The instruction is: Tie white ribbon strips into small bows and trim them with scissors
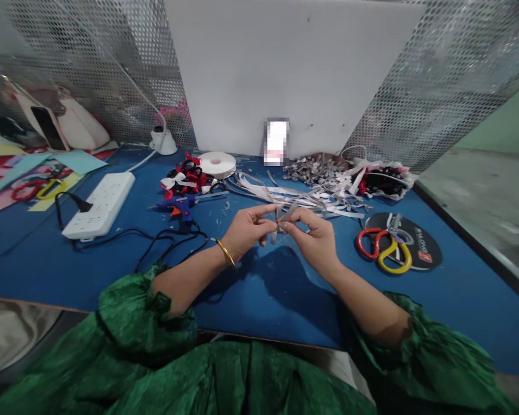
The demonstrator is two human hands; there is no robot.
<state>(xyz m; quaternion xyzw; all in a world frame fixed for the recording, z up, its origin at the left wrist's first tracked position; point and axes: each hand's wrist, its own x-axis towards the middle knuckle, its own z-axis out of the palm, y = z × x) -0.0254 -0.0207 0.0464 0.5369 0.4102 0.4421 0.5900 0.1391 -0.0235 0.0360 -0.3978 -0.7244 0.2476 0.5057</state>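
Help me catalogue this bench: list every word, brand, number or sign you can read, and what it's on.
"LONG": end of a word on the black oval pad; its first letters are unclear.
Red square on that pad: mark too blurred to read.
Propped phone: screen pixelated, unreadable.

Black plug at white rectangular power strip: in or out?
In: black plug sits against the socket face of the white rectangular power strip.

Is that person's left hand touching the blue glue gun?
Apart: the head view shows blue tabletop between the left hand and the blue glue gun.
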